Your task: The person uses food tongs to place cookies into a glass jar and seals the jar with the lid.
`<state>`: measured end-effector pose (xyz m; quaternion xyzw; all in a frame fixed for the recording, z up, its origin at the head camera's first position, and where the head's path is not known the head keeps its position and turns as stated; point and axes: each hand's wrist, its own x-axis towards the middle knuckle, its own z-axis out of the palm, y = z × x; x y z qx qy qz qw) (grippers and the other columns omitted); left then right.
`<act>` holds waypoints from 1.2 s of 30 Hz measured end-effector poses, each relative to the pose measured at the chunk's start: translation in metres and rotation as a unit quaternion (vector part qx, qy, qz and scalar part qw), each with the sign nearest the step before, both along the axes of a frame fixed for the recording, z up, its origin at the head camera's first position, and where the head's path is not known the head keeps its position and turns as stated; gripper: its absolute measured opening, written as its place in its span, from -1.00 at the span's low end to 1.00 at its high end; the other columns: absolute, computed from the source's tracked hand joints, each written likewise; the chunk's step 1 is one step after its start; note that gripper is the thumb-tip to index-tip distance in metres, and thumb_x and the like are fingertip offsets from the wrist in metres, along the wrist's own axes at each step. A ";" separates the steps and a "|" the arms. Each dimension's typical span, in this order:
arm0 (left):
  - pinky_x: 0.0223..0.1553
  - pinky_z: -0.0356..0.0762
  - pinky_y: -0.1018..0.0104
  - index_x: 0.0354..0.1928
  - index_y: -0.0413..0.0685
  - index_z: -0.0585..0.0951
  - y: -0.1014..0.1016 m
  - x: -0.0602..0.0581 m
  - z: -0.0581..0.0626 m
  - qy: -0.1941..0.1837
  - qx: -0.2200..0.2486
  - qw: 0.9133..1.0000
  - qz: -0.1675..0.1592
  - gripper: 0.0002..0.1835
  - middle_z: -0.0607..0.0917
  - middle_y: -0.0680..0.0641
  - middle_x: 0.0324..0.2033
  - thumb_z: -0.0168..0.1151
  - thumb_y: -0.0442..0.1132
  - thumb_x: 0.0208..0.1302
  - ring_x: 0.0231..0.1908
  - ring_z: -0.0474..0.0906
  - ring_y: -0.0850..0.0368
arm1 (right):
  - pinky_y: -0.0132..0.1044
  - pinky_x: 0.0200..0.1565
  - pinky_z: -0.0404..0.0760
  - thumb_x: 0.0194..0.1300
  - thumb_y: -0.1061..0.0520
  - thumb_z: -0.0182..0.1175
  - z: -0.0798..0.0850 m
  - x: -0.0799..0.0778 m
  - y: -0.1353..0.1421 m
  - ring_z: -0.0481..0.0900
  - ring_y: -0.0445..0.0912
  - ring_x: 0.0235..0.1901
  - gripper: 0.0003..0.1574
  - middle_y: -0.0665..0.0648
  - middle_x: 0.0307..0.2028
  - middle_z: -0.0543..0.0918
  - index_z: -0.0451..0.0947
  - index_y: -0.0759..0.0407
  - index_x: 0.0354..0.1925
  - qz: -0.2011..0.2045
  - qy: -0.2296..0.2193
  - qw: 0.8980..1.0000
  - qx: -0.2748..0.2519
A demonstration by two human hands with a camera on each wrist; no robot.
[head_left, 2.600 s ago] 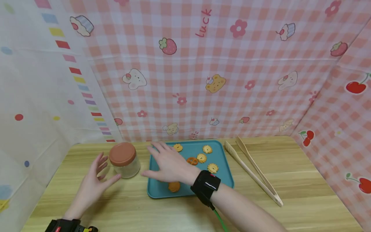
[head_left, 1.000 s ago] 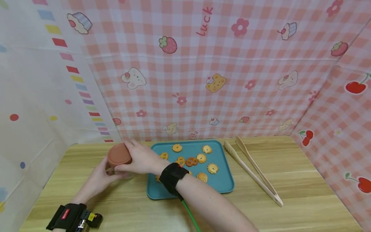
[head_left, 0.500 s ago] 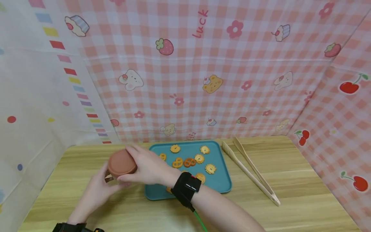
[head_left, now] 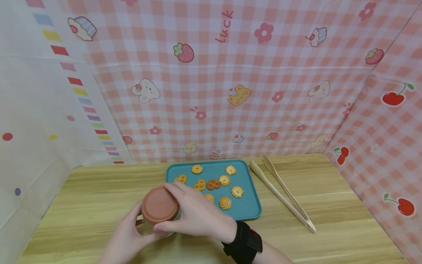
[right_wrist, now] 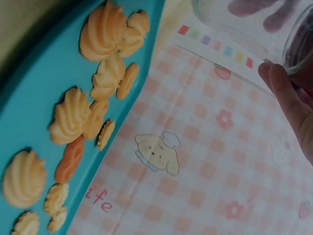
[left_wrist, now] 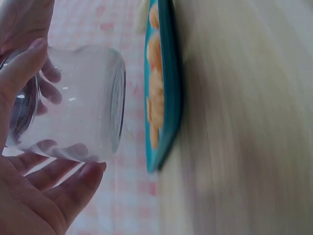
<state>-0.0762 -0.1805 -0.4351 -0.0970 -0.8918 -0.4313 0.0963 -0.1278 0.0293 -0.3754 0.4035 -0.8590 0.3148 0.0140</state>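
A clear jar (left_wrist: 80, 103) with a brownish-pink lid (head_left: 160, 206) is held up off the table, over the front left of the tray in the head view. My left hand (head_left: 126, 233) grips the jar's glass body, fingers spread along one side and thumb on the other. From above, my right hand (head_left: 194, 214) grips the lid by its rim, thumb at the front and fingers at the back. Through the glass no contents show in the left wrist view. Close beside the hands lies a blue tray (head_left: 252, 209) with several cookies (head_left: 225, 203) and pretzels (head_left: 213, 184).
Wooden tongs (head_left: 283, 198) lie on the wood-grain table (head_left: 99, 198) to the right of the tray. A pink checked cloth (head_left: 204, 84) hangs behind as a backdrop, with more printed cloth at both sides.
Both hands came together on the jar from apart, the right hand moving left off the tray. The jar has been lifted and brought right and nearer, overlapping the tray's front left corner.
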 end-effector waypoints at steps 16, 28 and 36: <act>-0.17 0.59 0.28 0.31 -0.06 0.35 0.055 0.012 -0.012 -0.036 0.027 0.994 -0.101 0.00 0.57 0.07 0.06 0.49 0.23 -0.18 -0.07 0.55 0.15 | -0.27 -0.03 0.52 0.04 -0.50 0.21 -0.013 0.042 0.060 0.46 -0.27 0.00 0.10 -0.15 0.15 0.42 0.22 0.00 0.39 -0.071 0.032 0.997 -0.004; -0.02 0.52 0.28 0.37 0.04 0.28 0.094 0.008 -0.008 -0.094 0.041 0.979 -0.176 -0.01 0.50 0.13 0.13 0.37 0.32 -0.09 0.07 0.48 0.17 | -0.33 -0.16 0.54 -0.02 -0.49 0.26 -0.009 0.045 0.100 0.49 -0.30 -0.17 0.15 -0.13 0.02 0.46 0.31 0.15 0.35 -0.084 0.042 0.995 0.026; 0.06 0.48 0.23 0.41 0.07 0.26 0.097 0.008 -0.012 -0.114 0.027 0.977 -0.181 0.03 0.51 0.15 0.13 0.37 0.34 -0.11 0.08 0.48 0.22 | -0.34 -0.19 0.54 -0.06 -0.57 0.20 -0.005 0.051 0.101 0.48 -0.30 -0.21 0.11 -0.16 -0.03 0.44 0.39 0.07 0.28 -0.100 0.047 0.991 0.075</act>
